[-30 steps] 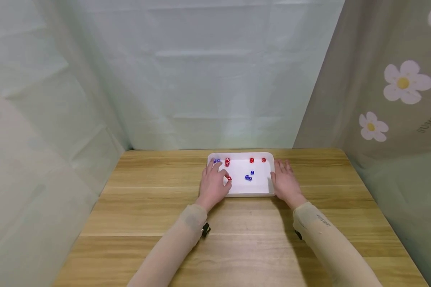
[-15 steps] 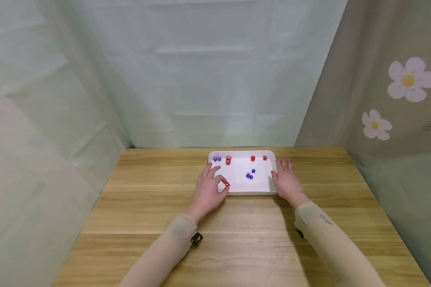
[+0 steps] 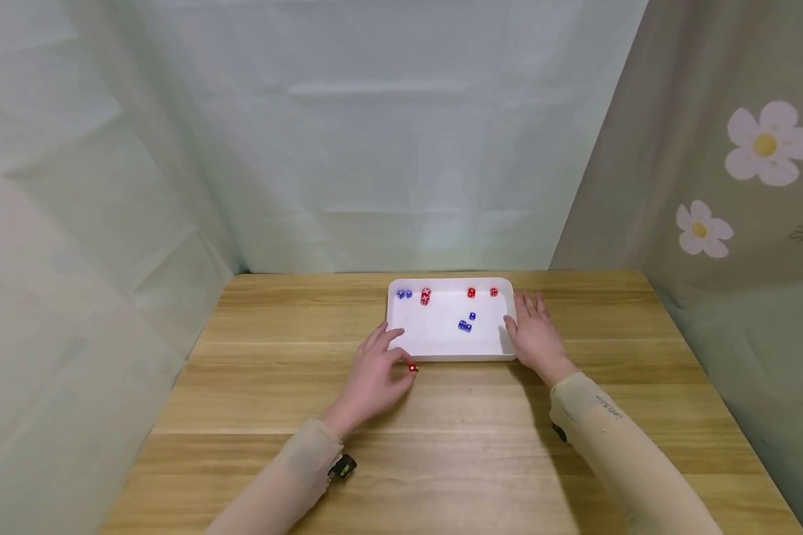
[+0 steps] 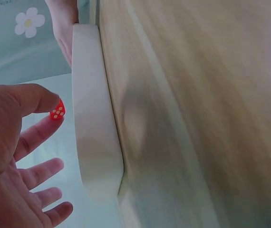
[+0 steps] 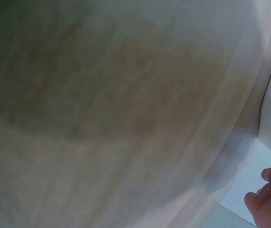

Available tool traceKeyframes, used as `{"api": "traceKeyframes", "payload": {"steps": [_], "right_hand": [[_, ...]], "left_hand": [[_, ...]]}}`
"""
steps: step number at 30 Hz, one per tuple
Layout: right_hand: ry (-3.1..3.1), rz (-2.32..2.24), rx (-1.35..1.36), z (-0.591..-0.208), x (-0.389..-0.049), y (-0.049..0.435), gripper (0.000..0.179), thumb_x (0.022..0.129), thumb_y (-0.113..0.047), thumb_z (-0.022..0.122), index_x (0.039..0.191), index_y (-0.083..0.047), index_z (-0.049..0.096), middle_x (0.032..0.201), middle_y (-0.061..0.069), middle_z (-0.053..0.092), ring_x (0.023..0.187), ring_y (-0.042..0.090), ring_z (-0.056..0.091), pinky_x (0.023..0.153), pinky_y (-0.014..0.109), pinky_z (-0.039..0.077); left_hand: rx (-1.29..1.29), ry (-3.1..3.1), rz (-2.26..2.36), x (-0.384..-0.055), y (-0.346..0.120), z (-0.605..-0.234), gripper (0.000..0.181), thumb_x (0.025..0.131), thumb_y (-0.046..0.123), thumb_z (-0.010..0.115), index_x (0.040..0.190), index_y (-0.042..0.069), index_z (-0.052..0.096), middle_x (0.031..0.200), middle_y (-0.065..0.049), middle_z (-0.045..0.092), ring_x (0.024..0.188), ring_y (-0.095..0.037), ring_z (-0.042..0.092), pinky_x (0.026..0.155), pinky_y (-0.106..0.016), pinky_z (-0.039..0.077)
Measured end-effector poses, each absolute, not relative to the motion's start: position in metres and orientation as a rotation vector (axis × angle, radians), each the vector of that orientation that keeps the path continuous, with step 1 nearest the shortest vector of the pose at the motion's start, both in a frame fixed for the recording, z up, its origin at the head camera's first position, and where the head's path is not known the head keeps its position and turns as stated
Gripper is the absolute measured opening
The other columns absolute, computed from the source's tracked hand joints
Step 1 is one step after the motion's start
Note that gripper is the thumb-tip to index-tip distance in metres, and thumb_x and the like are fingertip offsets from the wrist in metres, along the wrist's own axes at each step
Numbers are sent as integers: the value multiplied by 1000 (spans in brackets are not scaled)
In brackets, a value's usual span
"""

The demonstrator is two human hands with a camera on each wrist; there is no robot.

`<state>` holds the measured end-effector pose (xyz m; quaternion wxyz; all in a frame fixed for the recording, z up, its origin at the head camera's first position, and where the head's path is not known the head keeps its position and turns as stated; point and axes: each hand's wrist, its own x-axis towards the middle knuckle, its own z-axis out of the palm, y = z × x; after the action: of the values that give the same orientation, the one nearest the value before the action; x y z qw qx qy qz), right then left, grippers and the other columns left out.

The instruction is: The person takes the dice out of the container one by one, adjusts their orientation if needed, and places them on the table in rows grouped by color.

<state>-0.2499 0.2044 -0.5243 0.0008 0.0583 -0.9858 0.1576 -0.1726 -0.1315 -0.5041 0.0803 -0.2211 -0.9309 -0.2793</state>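
Note:
A red die [image 4: 57, 109] with white pips is pinched between the thumb and index finger of my left hand [image 3: 375, 371], the other fingers spread. In the head view it is just outside the near left corner of the white tray [image 3: 442, 348]. My right hand [image 3: 537, 338] rests along the tray's right side, thumb at the rim. Inside the tray, two blue dice [image 3: 404, 294] sit at the far left corner beside red dice [image 3: 425, 297]. Two more red dice, one [image 3: 471, 293] left of the other [image 3: 494, 292], are along the far wall. Three blue dice [image 3: 465, 325] lie right of the middle.
The tray stands near the far edge of a wooden table [image 3: 455, 446]. A pale curtain [image 3: 388, 148] hangs right behind the table, and a flowered curtain [image 3: 709, 148] is at the right.
My left hand has drawn the red die from inside the tray toward me and leftward, past the near rim. The right hand stays at the tray's right side.

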Motion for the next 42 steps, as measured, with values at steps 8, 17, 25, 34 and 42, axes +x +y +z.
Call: {"api": "traceKeyframes", "payload": {"steps": [8,17,25,34,42], "right_hand": [[-3096,508,174,-523,-248,206,67,116,-32,37,164,11,20,171,34,17,159,54,5,129,60,11],[-3105,505,176,-524,-247,205,67,116,-32,37,165,11,19,171,34,15,159,55,5,129,61,11],[-3104,483,183,-524,-248,203,67,116,-33,37,165,10,19,171,34,16,159,55,6,129,61,13],[-3109,476,187,-524,-248,202,67,117,-34,35,164,11,20,171,35,15,159,55,6,129,61,12],[-3115,466,177,-523,-247,201,67,116,-34,36,165,10,19,171,35,16,159,54,6,129,60,13]], "left_hand": [[-707,-2835,-794,-166,-142,-507,15,85,19,87,88,22,73,157,-17,53,156,-47,30,122,-70,28],[-737,-2863,-675,-166,-157,-511,19,82,21,91,89,23,74,163,-21,46,158,-49,23,123,-71,24],[-757,-2867,-567,-171,-165,-511,14,83,20,88,89,21,76,165,-22,43,160,-49,17,123,-70,24],[-777,-2889,-465,-174,-164,-512,13,85,23,88,88,23,76,166,-22,41,160,-50,15,124,-69,23],[-762,-2910,-418,-174,-162,-512,13,85,21,88,86,23,75,167,-22,40,160,-50,14,126,-68,19]]}}
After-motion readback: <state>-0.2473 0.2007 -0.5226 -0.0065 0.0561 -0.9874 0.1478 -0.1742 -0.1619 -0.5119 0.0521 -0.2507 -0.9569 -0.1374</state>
